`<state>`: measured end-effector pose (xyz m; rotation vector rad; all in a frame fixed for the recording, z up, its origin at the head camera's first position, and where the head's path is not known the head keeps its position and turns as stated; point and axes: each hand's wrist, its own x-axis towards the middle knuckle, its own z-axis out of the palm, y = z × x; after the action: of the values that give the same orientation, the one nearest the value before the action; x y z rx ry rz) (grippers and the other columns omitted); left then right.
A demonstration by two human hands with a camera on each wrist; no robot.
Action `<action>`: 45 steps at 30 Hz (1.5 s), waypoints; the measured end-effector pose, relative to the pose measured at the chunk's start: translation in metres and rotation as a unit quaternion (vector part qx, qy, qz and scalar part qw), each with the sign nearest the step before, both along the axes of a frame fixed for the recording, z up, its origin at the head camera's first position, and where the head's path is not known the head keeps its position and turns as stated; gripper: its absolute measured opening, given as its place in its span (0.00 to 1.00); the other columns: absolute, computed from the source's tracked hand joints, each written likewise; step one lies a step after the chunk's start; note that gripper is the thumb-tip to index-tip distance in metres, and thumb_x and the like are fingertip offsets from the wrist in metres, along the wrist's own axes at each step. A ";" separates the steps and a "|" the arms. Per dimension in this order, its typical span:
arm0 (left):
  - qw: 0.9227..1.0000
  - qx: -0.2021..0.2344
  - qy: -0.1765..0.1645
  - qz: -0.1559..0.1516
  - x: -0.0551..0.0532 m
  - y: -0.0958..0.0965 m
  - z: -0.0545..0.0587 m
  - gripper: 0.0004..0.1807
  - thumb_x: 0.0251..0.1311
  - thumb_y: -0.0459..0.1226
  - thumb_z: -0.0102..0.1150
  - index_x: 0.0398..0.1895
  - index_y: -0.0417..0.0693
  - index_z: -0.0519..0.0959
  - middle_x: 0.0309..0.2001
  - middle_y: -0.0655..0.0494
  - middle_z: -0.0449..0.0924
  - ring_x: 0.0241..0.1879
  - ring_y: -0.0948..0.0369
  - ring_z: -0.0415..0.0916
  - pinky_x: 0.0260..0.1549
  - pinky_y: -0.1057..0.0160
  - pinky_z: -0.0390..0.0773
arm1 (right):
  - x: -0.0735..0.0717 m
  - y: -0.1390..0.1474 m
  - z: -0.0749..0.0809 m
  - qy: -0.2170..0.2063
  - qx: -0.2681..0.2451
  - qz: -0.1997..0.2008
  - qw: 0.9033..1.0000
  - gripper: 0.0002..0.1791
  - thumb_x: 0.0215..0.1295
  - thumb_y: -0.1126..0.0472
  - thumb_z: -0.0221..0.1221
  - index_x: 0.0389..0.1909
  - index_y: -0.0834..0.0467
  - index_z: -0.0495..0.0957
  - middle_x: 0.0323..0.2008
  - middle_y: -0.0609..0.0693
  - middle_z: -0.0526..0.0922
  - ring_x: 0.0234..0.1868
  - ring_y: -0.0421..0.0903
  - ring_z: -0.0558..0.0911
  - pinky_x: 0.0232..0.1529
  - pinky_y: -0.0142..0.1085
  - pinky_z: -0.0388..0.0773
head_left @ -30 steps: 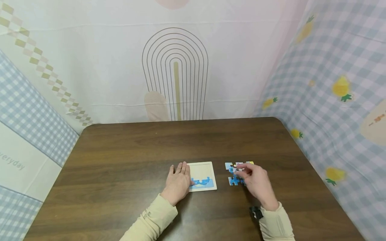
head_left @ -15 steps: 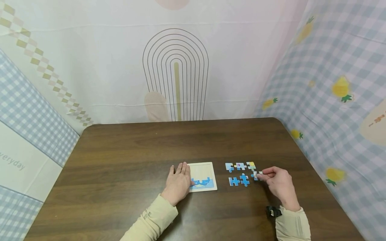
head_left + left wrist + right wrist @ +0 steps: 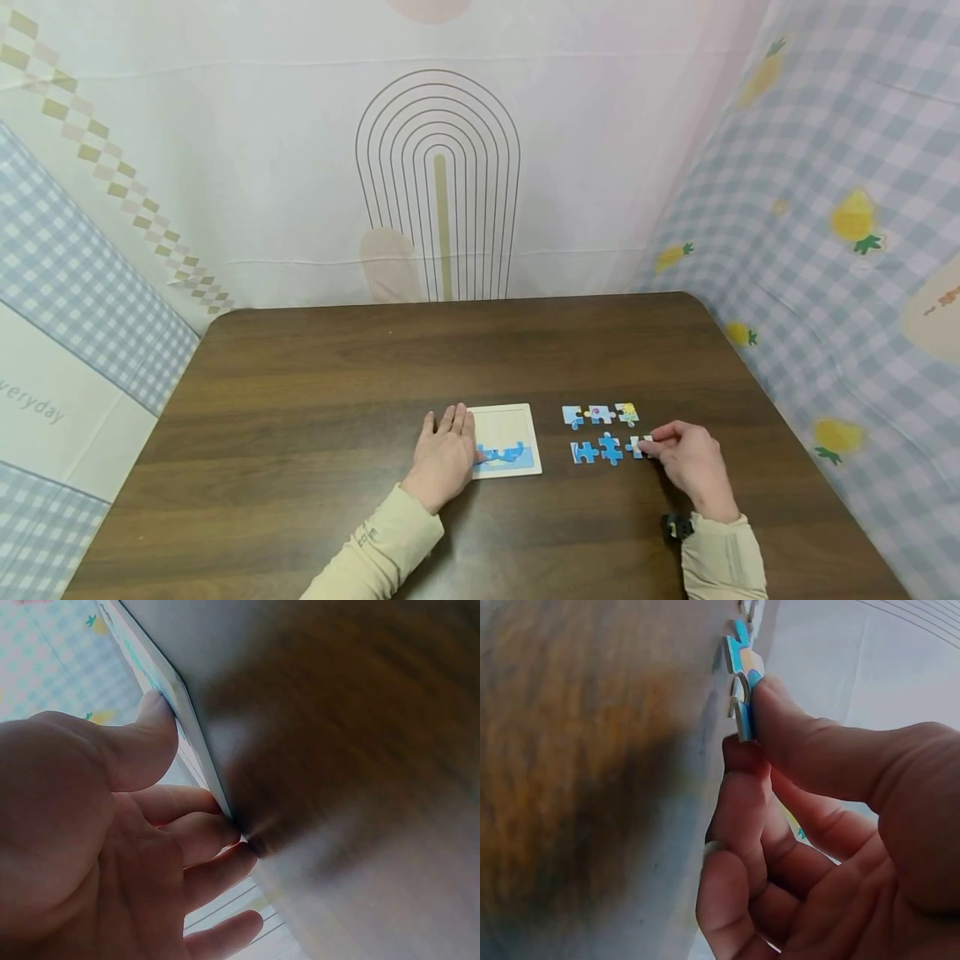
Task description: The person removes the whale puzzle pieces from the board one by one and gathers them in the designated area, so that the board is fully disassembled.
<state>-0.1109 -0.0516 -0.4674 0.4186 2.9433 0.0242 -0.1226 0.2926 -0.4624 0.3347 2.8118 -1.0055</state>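
Note:
My left hand (image 3: 444, 462) lies over the left side of a shallow puzzle tray (image 3: 534, 442), its fingers extended. In the left wrist view the thumb (image 3: 154, 742) rests on the tray's border. Blue joined pieces (image 3: 510, 453) fill the tray's near part; pale board shows above them. At the right, my right hand (image 3: 693, 468) pinches a white-and-blue puzzle piece (image 3: 636, 447) between thumb and fingers, at the right end of the lower row. The right wrist view shows the thumb pressed on this piece (image 3: 744, 718), close to the table surface.
Left of the held piece lie two blue puzzle pieces (image 3: 610, 448). Above them, a row of pieces includes one with a yellow sun (image 3: 627, 413) and one with a pink swirl (image 3: 599, 414). The brown wooden table (image 3: 300, 375) meets patterned cloth at the back and sides.
My right hand went from above the pieces out to the right, carrying the puzzle piece, then brought it slightly nearer, level with the lower row. The left hand has stayed in place.

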 end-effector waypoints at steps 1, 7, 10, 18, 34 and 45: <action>1.000 -0.001 -0.001 0.001 0.000 0.000 0.000 0.36 0.69 0.52 0.50 0.71 0.38 0.63 0.72 0.44 0.59 0.72 0.50 0.56 0.67 0.44 0.55 | 0.000 0.000 -0.001 -0.002 0.001 0.001 1.000 0.10 0.63 0.60 0.64 0.38 0.64 0.80 0.28 0.50 0.83 0.29 0.47 0.78 0.30 0.39 0.72; 1.000 -0.001 -0.004 0.003 -0.001 0.001 0.000 0.36 0.68 0.52 0.50 0.71 0.39 0.62 0.72 0.45 0.59 0.72 0.51 0.55 0.67 0.45 0.54 | -0.001 0.000 -0.002 -0.008 0.016 0.011 1.000 0.10 0.63 0.61 0.63 0.39 0.64 0.80 0.28 0.50 0.83 0.30 0.47 0.78 0.32 0.42 0.72; 1.000 -0.001 -0.003 0.003 0.000 0.001 0.000 0.36 0.68 0.53 0.50 0.72 0.39 0.62 0.72 0.45 0.59 0.72 0.51 0.55 0.67 0.45 0.54 | -0.002 0.000 -0.001 -0.014 0.016 0.009 1.000 0.11 0.63 0.60 0.63 0.39 0.64 0.80 0.28 0.50 0.83 0.30 0.47 0.78 0.32 0.42 0.72; 1.000 -0.001 0.002 0.002 0.000 0.000 0.000 0.36 0.68 0.53 0.50 0.71 0.38 0.63 0.72 0.44 0.60 0.72 0.51 0.55 0.67 0.44 0.55 | -0.004 -0.002 -0.002 -0.017 0.026 0.004 0.999 0.12 0.62 0.59 0.65 0.38 0.66 0.81 0.28 0.51 0.84 0.31 0.49 0.79 0.34 0.45 0.74; 1.000 0.000 0.008 -0.001 0.002 0.000 0.002 0.36 0.68 0.53 0.51 0.71 0.38 0.63 0.71 0.44 0.61 0.71 0.51 0.56 0.67 0.44 0.56 | -0.005 -0.002 0.000 -0.005 0.051 0.021 0.998 0.14 0.61 0.56 0.66 0.34 0.65 0.81 0.31 0.55 0.83 0.32 0.51 0.78 0.34 0.46 0.74; 1.000 0.001 0.009 0.002 0.001 0.000 0.002 0.36 0.67 0.53 0.51 0.70 0.38 0.64 0.71 0.44 0.61 0.71 0.51 0.56 0.67 0.44 0.56 | -0.007 -0.005 -0.002 -0.001 0.066 0.025 0.998 0.13 0.61 0.58 0.66 0.33 0.66 0.80 0.30 0.55 0.82 0.31 0.52 0.78 0.35 0.48 0.74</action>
<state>-0.1096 -0.0513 -0.4659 0.4141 2.9614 0.0236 -0.1294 0.2878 -0.4640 0.2773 2.8752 -0.8113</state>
